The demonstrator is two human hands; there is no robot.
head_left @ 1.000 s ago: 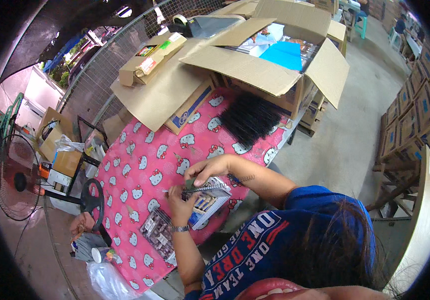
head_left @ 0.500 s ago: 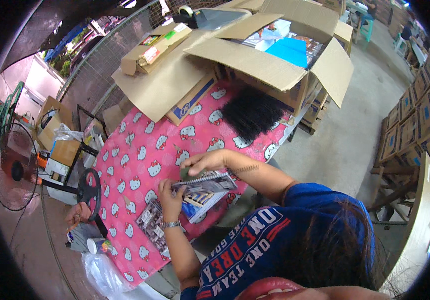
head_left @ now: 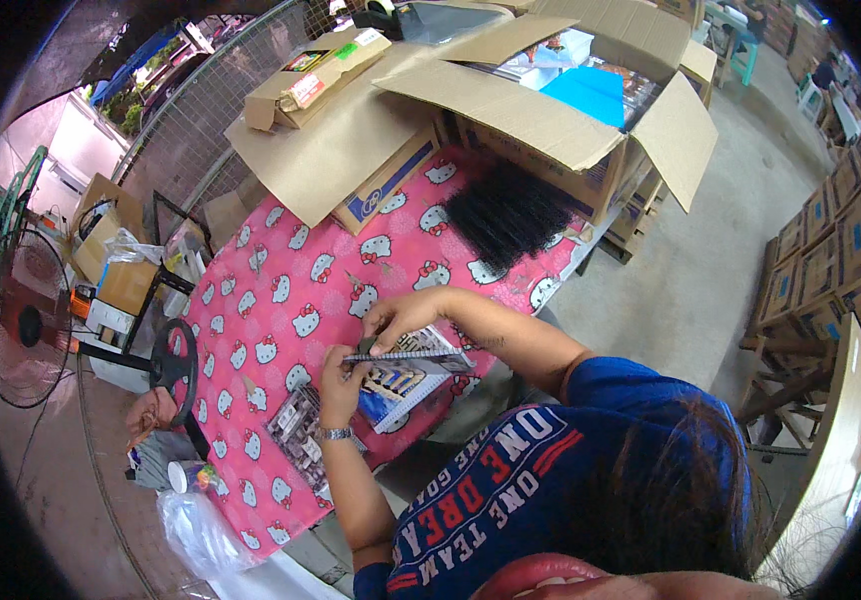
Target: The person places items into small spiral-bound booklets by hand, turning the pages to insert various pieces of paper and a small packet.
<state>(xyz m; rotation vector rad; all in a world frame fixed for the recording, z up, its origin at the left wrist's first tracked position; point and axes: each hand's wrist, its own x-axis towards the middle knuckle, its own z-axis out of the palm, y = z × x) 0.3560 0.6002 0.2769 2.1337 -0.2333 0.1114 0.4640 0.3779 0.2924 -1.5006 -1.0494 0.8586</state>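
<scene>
Notebook [head_left: 406,357] raised flatter, spiral-bound

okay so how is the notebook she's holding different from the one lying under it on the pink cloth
The held notebook is lifted off the table, seen nearly edge-on, gripped by the left hand and right hand. The lower notebook lies flat on the pink cloth, cover showing, with no hand seen on it. The held one's spiral edge faces the camera; the lower one's is hidden. Both look alike in size.

A spiral-bound notebook [head_left: 406,357] is held flat, edge-on, just above other printed notebooks [head_left: 391,392] on the pink cloth.
</scene>
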